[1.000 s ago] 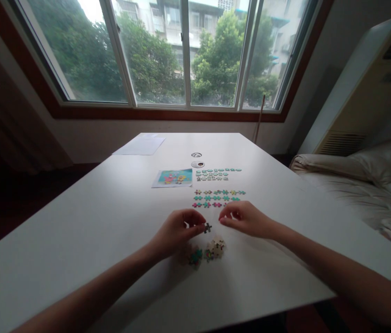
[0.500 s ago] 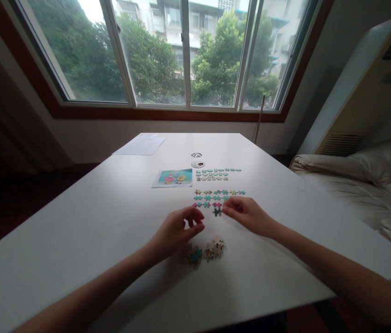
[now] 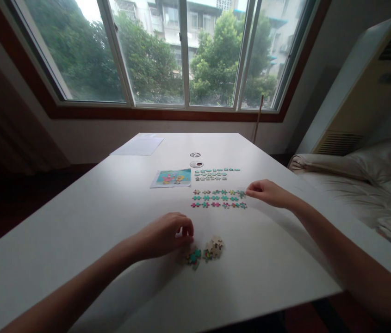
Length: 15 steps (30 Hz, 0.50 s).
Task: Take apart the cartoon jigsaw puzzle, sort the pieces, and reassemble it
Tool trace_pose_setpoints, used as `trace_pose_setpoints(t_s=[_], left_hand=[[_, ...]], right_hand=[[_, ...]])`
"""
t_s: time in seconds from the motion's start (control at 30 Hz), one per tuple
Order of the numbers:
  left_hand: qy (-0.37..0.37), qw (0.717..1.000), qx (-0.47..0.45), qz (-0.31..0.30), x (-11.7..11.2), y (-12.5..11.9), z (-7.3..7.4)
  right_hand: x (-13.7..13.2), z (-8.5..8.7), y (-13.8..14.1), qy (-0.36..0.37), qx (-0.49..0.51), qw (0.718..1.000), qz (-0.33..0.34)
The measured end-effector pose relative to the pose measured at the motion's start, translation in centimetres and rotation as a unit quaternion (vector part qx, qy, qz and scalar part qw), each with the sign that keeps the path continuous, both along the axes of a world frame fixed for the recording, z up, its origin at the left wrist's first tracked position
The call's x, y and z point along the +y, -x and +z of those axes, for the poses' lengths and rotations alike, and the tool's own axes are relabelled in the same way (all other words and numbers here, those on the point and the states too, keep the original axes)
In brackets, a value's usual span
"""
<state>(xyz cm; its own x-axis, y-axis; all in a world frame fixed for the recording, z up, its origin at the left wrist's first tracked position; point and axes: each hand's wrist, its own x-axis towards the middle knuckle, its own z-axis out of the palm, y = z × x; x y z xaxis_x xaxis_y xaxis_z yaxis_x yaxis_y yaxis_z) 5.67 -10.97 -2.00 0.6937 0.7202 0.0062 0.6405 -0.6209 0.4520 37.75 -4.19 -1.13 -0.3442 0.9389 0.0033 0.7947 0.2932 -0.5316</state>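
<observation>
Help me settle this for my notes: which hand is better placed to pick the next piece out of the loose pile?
Probably the left hand: its fingertips rest at the edge of the loose pile of puzzle pieces. The right hand is farther up the table, at the right end of the sorted rows.

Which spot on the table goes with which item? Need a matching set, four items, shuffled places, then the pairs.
Items:
1. left hand
2. right hand
3. reference picture
4. sheet of paper

Places:
A. far left part of the table, near the window
B. at the right end of the sorted rows of pieces
C. at the loose pile of pieces, near edge
D. just left of the farthest rows of pieces

Pairs: 1-C, 2-B, 3-D, 4-A
</observation>
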Motion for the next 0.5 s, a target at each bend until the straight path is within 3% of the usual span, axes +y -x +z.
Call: trace_pose_setpoints(t_s=[0.2,0.5], left_hand=[[0.103,0.993,0.028,-0.051,-0.5,1.3,1.9],[0.133,0.990,0.027,-0.044,-0.6,1.1,1.7]], right_hand=[[1.5,-1.1,-3.0,0.090,-0.093,0.992,-0.004],[1.3,-1.5,-2.9,0.133,-0.119,0.984,0.024]])
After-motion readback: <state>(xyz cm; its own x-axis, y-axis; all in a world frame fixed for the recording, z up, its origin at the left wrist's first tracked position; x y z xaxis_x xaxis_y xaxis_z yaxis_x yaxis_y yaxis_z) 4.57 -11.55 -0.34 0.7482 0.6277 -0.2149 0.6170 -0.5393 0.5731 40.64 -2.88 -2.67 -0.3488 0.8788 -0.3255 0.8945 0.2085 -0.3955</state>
